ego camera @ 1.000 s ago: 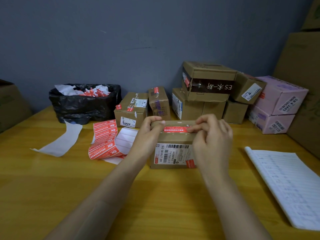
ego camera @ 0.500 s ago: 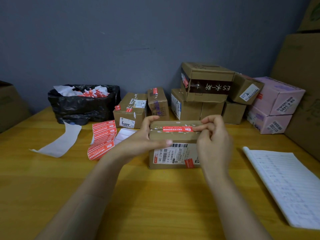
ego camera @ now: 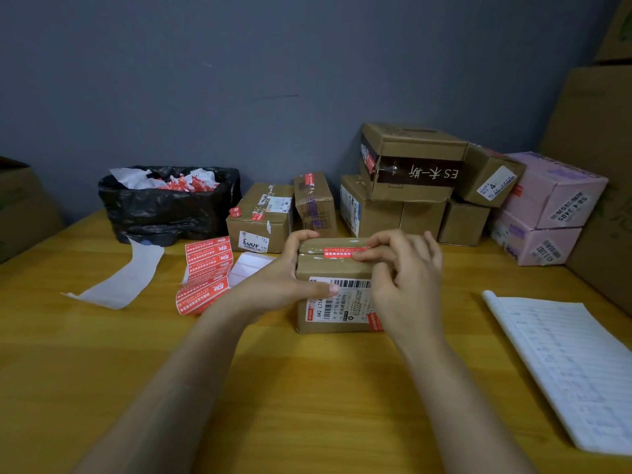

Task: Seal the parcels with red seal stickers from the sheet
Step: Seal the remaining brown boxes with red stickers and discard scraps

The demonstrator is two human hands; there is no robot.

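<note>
- Backing strip (ego camera: 119,282): white, lying on the table (ego camera: 307,405) at far left.
- Sticker sheet (ego camera: 205,271): folded, just beside your left hand.
- Left hand (ego camera: 273,285): you grip the parcel's left end, thumb across its front label.
- Parcel (ego camera: 328,268): mid-table, label facing you.
- Red seal sticker (ego camera: 337,253): lying along the parcel's top seam.
- Right hand (ego camera: 407,278): your index finger presses the sticker's right end; it grips nothing.
- Notebook (ego camera: 564,364): far right.

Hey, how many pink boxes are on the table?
2: an upper pink box resting on a lower pink box, at the far right. Others could be hidden behind them.
</note>
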